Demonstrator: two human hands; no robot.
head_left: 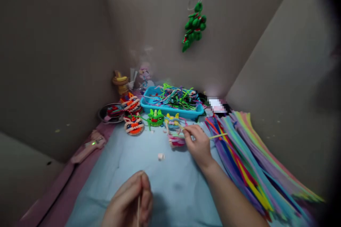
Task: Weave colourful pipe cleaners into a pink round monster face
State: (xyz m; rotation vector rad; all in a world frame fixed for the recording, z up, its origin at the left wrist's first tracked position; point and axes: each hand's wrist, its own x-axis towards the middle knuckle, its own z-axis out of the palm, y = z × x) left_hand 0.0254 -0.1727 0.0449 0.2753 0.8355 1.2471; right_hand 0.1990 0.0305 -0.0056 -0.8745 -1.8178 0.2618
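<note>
My left hand (130,198) is closed low in the view, with a thin pale stem (138,211) running down from its pinched fingers; most of that stem is hidden. Farther up, my right hand (198,145) pinches a pale yellow pipe cleaner (218,136), whose end sticks out to the right. Just left of those fingers lie a yellow and blue pipe-cleaner animal head (173,122) and a pink and white striped bundle (176,141). A green animal head (156,117) and an orange one (134,126) rest alongside. Between the hands lies a small white piece (161,156).
Behind stands a blue tray (170,110) of pipe-cleaner scraps. Long coloured pipe cleaners (247,163) spread along the right. At left are a metal bowl (102,116) and a pink tool with a green light (87,147). A green ornament (195,26) hangs on the back wall.
</note>
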